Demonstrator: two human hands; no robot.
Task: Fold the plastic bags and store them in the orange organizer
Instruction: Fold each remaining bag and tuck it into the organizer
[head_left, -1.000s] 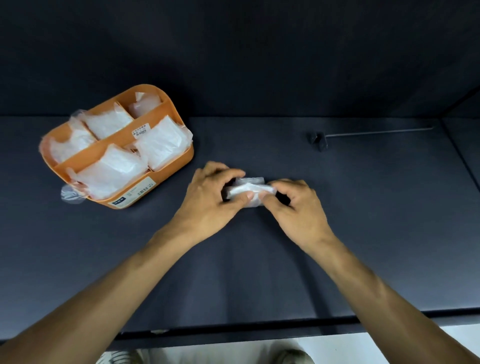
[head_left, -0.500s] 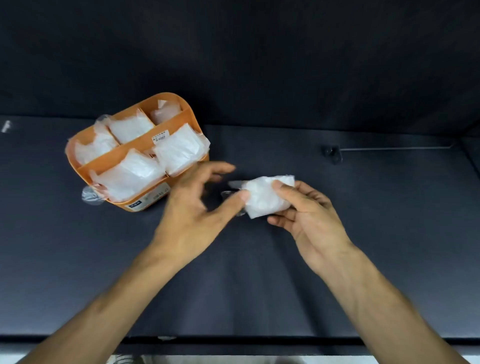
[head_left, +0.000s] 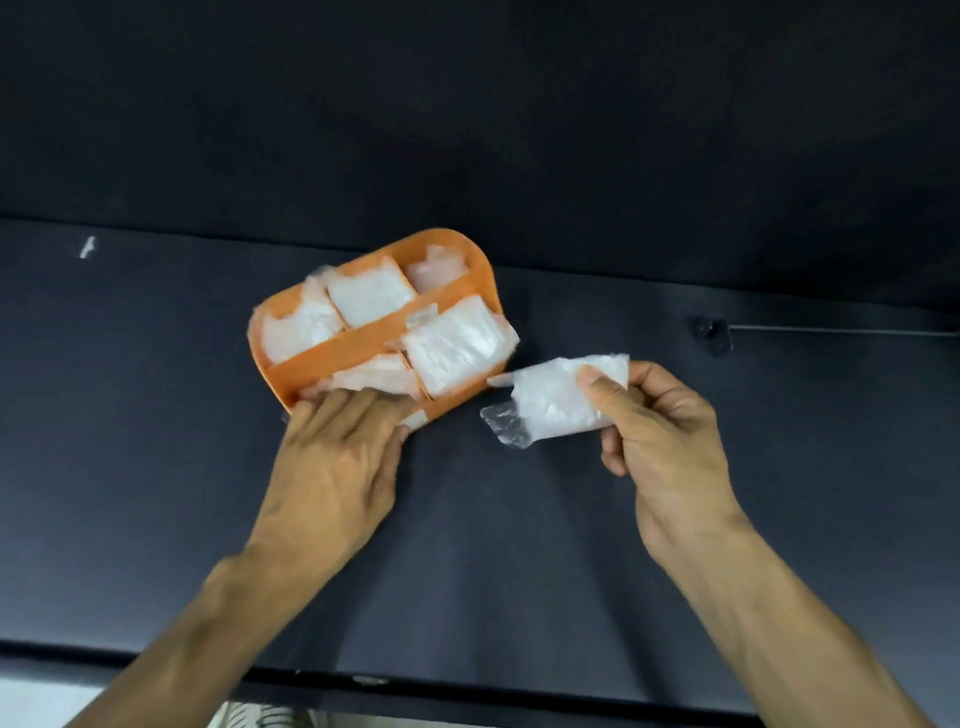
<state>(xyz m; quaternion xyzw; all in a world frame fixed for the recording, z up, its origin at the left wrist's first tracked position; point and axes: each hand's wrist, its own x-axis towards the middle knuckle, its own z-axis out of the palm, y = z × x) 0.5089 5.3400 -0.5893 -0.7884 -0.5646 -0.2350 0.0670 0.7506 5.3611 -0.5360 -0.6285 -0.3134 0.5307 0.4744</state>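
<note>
The orange organizer (head_left: 363, 344) stands on the dark table left of centre, and several folded clear plastic bags (head_left: 452, 348) fill its compartments. My left hand (head_left: 337, 457) reaches over its front wall, with the fingers lying on the bags in the front left compartment and the thumb against the outside of the wall. My right hand (head_left: 665, 436) holds a folded plastic bag (head_left: 550, 405) just right of the organizer, pinched between thumb and fingers. A loose clear corner of that bag hangs down at the left.
The dark table (head_left: 519, 545) stretches wide around both arms, with its front edge near the bottom of the view. A small black clip (head_left: 711, 335) with a thin rod lies at the back right. A dark backdrop rises behind the table.
Both hands lifted the folded bag off the table. The left hand let go and moved left onto the organizer's front compartment. The right hand carried the bag toward the organizer.
</note>
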